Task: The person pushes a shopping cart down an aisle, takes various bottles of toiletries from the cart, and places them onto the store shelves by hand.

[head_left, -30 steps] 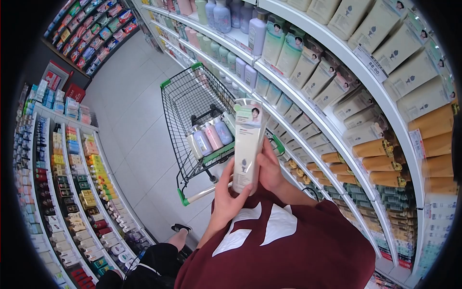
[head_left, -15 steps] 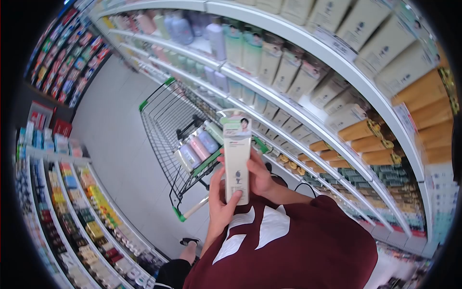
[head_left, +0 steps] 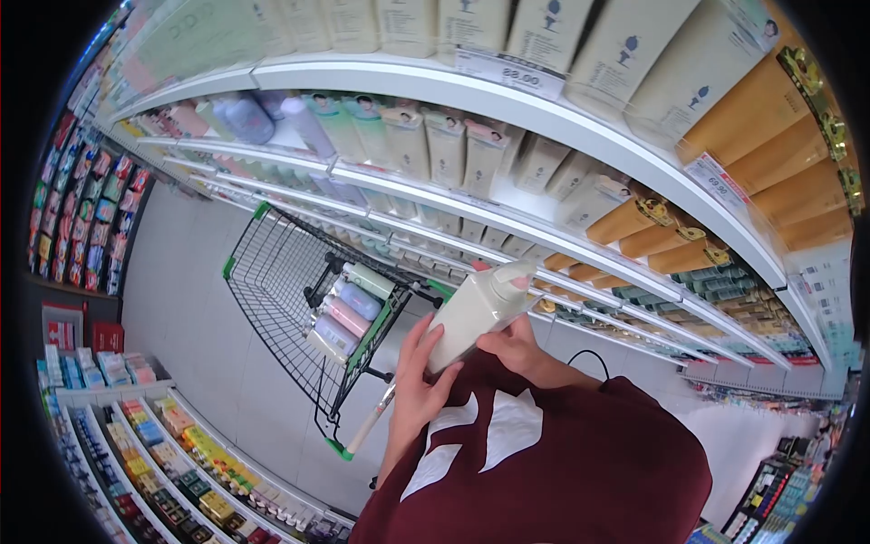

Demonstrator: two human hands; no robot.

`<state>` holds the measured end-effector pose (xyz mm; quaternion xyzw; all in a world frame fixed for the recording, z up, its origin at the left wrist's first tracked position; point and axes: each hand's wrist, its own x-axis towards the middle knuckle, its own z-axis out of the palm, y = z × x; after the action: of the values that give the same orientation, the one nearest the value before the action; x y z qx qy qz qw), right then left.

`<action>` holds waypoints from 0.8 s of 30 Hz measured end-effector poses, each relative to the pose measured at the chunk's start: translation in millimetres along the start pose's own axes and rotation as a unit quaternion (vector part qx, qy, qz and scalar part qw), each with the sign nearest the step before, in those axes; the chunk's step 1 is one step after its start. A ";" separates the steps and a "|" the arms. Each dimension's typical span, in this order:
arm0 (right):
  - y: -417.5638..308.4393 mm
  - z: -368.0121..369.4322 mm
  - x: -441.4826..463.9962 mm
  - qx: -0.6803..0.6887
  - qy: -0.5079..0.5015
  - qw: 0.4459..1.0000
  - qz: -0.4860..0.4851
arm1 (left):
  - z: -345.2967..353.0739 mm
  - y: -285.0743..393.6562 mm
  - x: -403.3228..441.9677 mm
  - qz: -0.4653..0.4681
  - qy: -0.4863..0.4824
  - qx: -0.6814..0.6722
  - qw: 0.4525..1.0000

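A cream-coloured bottle (head_left: pixel 467 317) is held between both hands in front of my chest, tilted with its pump top toward the upper right. My left hand (head_left: pixel 420 374) wraps around its lower left side. My right hand (head_left: pixel 515 346) grips its right side, fingers partly hidden behind it. The picture label seen before is out of sight. Just left of the hands stands a wire shopping cart (head_left: pixel 283 313) with green corners, holding several bottles (head_left: pixel 347 315) in green, blue, pink and lilac.
Long curved shelves (head_left: pixel 408 82) of cream, green and orange packages run along the far and right side. A lower shelf (head_left: pixel 172 444) of small boxed goods stands at the left. The tiled floor (head_left: pixel 177 272) lies between them.
The bottle has turned from upright with its printed front facing me to tilted, showing a plainer side. The view has swung right, so the cart appears further left. The leg at the bottom left is gone.
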<state>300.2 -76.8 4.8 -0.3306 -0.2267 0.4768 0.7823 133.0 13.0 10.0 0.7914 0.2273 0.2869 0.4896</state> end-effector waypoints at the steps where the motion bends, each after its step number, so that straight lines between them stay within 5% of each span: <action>1: -6.4 -4.3 0.4 -0.011 -0.003 1.000 -0.009 | 5.8 -0.8 7.2 -0.001 -0.011 -0.005 1.000; 6: -31.2 -16.2 10.2 -0.022 0.009 0.998 -0.057 | 32.0 -2.3 44.6 0.030 -0.048 0.020 0.998; 11: -56.9 -33.0 29.3 -0.209 -0.045 0.957 -0.197 | 58.6 -7.9 84.8 0.086 -0.053 0.025 0.995; 14: -64.9 -41.6 32.7 -0.222 -0.017 0.956 -0.188 | 74.9 -11.1 106.8 0.074 -0.060 0.003 0.995; 15: -71.9 -48.7 34.4 -0.310 -0.004 0.934 -0.177 | 81.7 -15.3 113.2 0.053 -0.065 -0.015 0.996; 16: -92.9 -43.7 40.4 -0.490 0.007 0.840 -0.234 | 93.7 -32.2 118.3 -0.026 -0.070 -0.112 0.991; 18: -99.8 -49.3 41.6 -0.598 0.034 0.730 -0.329 | 110.6 -43.3 133.1 -0.125 -0.052 -0.254 0.958; 20: -95.2 -63.3 36.4 -0.619 0.045 0.715 -0.321 | 120.4 -31.7 152.5 -0.162 -0.032 -0.342 0.925; 22: -91.4 -73.5 41.0 -0.552 0.087 0.756 -0.341 | 123.9 -27.8 166.9 -0.049 -0.046 -0.195 0.979; 24: -102.3 -87.6 39.2 -0.565 0.075 0.740 -0.356 | 132.3 -24.6 182.2 0.008 -0.046 -0.113 0.992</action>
<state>437.3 -101.5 21.9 -0.6421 -0.4966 -0.0783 0.5788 354.0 54.7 -17.2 0.7452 0.1641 0.2780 0.5836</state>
